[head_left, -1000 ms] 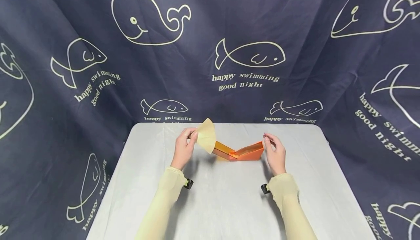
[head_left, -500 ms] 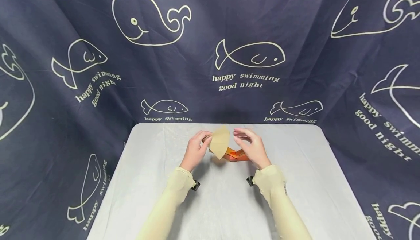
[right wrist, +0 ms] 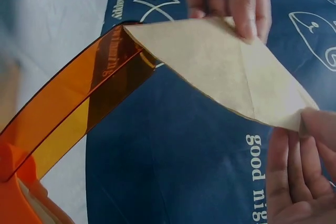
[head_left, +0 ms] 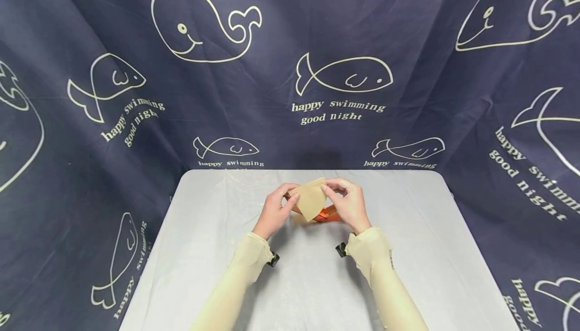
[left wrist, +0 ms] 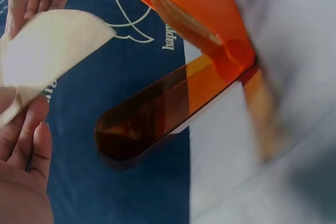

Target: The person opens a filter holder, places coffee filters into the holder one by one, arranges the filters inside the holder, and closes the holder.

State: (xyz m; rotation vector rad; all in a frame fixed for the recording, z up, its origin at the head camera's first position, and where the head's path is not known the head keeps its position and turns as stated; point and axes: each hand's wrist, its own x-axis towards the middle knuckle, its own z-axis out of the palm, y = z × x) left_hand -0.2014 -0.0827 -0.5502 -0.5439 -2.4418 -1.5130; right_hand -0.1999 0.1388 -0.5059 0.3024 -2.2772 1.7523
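A tan paper coffee filter (head_left: 311,201) is held up above the table between both hands. My left hand (head_left: 274,209) pinches one edge of it, thumb in front. At the opposite edge my right hand (head_left: 350,204) pinches the paper, as the right wrist view also shows on the filter (right wrist: 210,66). Just below and behind the filter stands an orange box (left wrist: 210,17) with its see-through amber lid (left wrist: 142,116) swung wide. More tan paper shows inside the box. In the head view, the filter and right hand partly cover box and lid.
Under the box is a white table (head_left: 312,280) with rounded far corners. A dark blue curtain (head_left: 344,19) with white whale and fish drawings hangs behind and on both sides. Black wrist cameras (head_left: 274,259) sit on the cuffs.
My right hand has moved left from the box's right end and now grips the filter too. The left hand has shifted right with the filter, which has turned.
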